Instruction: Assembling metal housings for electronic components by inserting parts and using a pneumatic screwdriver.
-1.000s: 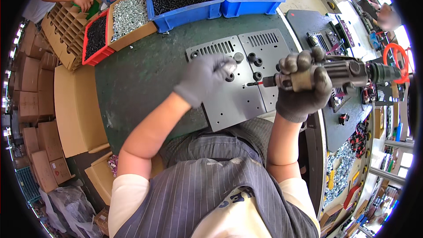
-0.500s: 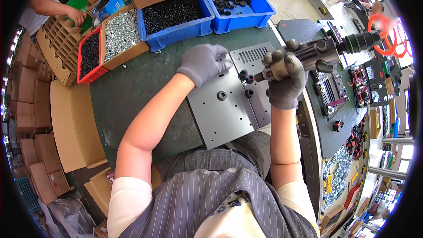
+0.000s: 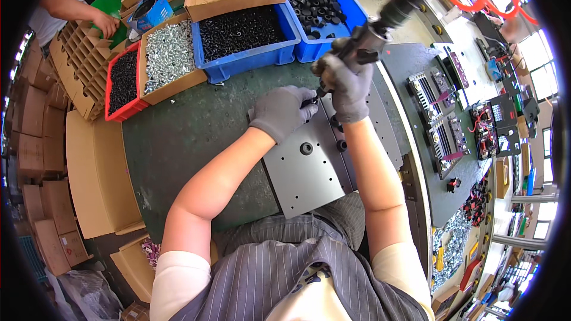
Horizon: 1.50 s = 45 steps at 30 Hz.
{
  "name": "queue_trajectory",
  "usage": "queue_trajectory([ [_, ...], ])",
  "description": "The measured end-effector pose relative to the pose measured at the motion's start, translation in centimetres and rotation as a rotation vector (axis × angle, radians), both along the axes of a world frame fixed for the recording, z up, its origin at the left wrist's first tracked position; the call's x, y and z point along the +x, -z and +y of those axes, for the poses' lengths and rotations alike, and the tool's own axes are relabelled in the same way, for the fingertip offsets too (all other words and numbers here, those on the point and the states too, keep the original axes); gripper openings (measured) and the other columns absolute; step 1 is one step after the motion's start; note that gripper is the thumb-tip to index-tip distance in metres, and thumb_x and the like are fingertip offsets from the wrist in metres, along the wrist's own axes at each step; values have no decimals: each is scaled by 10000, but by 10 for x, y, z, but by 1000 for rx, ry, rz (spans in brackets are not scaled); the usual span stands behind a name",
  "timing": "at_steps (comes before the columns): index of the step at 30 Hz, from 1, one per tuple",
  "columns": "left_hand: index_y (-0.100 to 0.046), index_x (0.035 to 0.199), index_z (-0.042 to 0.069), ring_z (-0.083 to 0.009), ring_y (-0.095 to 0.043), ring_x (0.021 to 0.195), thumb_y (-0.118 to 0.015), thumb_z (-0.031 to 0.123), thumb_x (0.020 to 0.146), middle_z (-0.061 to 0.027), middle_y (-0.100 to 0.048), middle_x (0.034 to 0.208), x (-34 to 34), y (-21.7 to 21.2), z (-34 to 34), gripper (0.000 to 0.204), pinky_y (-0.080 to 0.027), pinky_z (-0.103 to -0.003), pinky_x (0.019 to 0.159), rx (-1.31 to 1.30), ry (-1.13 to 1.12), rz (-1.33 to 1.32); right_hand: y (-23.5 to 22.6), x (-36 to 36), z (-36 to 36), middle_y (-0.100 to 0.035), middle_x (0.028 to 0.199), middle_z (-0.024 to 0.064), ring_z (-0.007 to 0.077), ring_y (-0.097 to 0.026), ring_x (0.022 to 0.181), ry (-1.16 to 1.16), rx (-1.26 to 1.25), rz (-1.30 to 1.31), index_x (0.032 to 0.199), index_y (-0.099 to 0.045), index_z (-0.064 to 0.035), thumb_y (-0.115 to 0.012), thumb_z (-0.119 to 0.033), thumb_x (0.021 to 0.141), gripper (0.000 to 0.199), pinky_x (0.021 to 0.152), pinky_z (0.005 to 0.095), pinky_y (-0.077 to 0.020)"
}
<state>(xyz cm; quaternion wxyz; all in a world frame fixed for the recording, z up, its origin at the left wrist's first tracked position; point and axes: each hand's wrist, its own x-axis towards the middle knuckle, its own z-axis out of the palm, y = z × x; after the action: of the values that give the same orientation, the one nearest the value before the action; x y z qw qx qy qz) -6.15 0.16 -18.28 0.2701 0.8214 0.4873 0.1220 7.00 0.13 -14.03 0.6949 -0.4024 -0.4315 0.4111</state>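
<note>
A grey metal plate [image 3: 315, 169] with drilled holes and black round fittings lies flat on the dark green worktop [image 3: 184, 137], close in front of the person. The gloved right hand [image 3: 348, 86] is clamped around the grip of a powered screwdriver [image 3: 380, 21], which slants down so its tip meets the plate's far edge. The gloved left hand [image 3: 279, 112] rests on that same edge just beside the tip, fingers curled; whether it pinches a small part there cannot be told. Beyond the plate stands a row of containers: a blue bin [image 3: 250, 59] filled with small black rings, a second blue bin [image 3: 351, 15] holding larger black round pieces, a cardboard box [image 3: 172, 86] heaped with silver screws, and a red tray [image 3: 119, 107] of small black parts. Behind them sits an open cardboard box [image 3: 235, 3] that is almost bare inside. At the far left, another person's hand [image 3: 107, 24] reaches over a cardboard grid divider [image 3: 83, 65].
</note>
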Motion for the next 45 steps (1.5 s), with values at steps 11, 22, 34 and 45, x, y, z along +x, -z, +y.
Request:
queue_trajectory([
  [11, -587, 1040, 73, -226, -607, 784, -548, 234, 829, -117, -609, 902, -19, 17, -31, 269, -496, -346, 666, 260, -181, -658, 6, -1, 8, -571, 685, 105, 188, -588, 570, -132, -90, -82, 907, -522, 28, -614, -107, 678, 281, 536, 289, -488],
  [22, -518, 1110, 50, -70, -429, 547, -395, 106, 900, -36, -545, 833, -29, 4, -57, 249, -329, -176, 393, -1098, -521, -1299, -14, 1, -10, -561, 654, 103, 171, -559, 527, -142, 193, 82, 1045, -485, 40, -618, -39, 704, 375, 508, 276, -469],
  [34, -501, 1121, 38, -81, -452, 570, -393, 116, 896, -22, -538, 825, -34, 2, -90, 262, -304, -168, 375, -1281, -448, -1515, -27, 15, -97, -596, 835, 113, 237, -583, 705, -330, 443, 389, 1115, -458, -46, -635, -107, 735, 423, 632, 374, -501],
  [45, -507, 1082, 19, -54, -370, 514, -416, 300, 953, 9, -493, 731, -36, 2, -105, 322, -281, -153, 381, -1269, -330, -1391, -25, 18, -117, -570, 769, 119, 245, -554, 650, -291, 462, 386, 1116, -451, -43, -611, -132, 747, 412, 600, 359, -489],
])
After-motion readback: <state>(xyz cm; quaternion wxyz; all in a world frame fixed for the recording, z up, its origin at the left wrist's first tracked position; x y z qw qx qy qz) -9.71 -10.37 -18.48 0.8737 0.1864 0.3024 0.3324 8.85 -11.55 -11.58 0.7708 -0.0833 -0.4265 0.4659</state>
